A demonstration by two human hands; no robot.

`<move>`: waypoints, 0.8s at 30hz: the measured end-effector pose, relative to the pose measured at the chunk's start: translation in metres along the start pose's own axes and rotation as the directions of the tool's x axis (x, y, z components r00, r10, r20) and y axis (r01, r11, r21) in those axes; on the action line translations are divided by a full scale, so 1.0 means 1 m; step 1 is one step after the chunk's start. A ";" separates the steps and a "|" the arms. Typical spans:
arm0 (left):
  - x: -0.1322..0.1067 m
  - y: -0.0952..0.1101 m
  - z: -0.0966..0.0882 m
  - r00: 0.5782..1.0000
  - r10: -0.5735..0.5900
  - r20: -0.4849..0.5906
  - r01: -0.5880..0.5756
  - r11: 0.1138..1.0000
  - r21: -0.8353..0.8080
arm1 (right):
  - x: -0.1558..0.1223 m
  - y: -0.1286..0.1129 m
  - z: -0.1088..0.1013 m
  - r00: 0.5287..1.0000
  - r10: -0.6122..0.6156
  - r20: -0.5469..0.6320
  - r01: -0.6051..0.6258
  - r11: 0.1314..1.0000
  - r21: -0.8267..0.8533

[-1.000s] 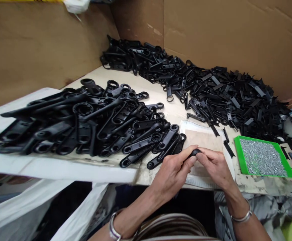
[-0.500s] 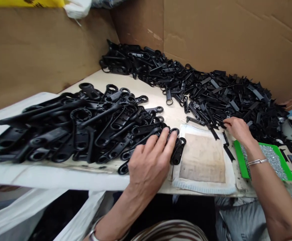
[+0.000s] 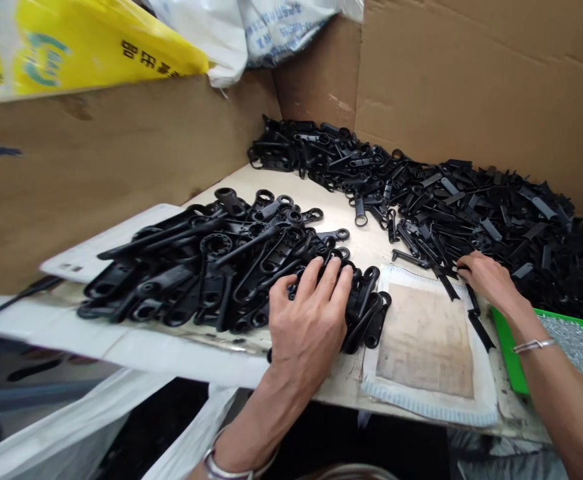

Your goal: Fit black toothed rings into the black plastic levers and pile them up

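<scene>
My left hand (image 3: 307, 319) lies on the right edge of a heap of long black plastic handles (image 3: 211, 263), fingers spread and slightly curled over the parts. My right hand (image 3: 486, 277) reaches into a second heap of small black flat pieces (image 3: 476, 200) at the back right, its fingers curled down among them; what they pinch is hidden. A worn white cloth pad (image 3: 424, 340) lies on the table between the two hands.
A green tray of small silver screws (image 3: 571, 347) sits at the right edge, partly under my right forearm. Cardboard walls (image 3: 471, 73) close the back and left. Yellow and white bags (image 3: 96, 40) lie on top at the left. White plastic bags hang below the table edge.
The hands, together over the pad on a small black part a second ago, have parted: left onto the handle heap, right into the small pieces. The view has since shifted left and up.
</scene>
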State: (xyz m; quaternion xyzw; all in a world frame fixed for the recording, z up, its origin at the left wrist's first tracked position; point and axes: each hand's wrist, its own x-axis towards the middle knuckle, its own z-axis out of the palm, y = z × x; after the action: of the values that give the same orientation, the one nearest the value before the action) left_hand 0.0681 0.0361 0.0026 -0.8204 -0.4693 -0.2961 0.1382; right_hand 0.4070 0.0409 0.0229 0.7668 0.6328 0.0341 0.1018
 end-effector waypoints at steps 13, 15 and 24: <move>-0.022 0.040 0.006 0.961 0.277 0.008 -0.271 0.945 -0.183 | -0.065 0.049 0.008 0.966 0.111 -0.236 0.007 0.894 0.448; -0.023 0.036 0.012 0.962 0.273 0.024 -0.263 0.944 -0.200 | -0.076 0.056 0.009 0.952 0.168 -0.255 -0.030 0.883 0.469; -0.025 0.032 0.016 0.962 0.265 -0.070 -0.273 0.942 -0.194 | -0.121 0.074 0.010 0.839 0.472 -0.271 -0.267 0.791 0.551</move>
State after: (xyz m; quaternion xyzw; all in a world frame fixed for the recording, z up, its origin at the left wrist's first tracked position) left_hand 0.0915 0.0103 -0.0240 -0.8800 -0.3174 -0.3379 0.1033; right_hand 0.4562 -0.0915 0.0371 0.8544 0.4612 0.0453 -0.2351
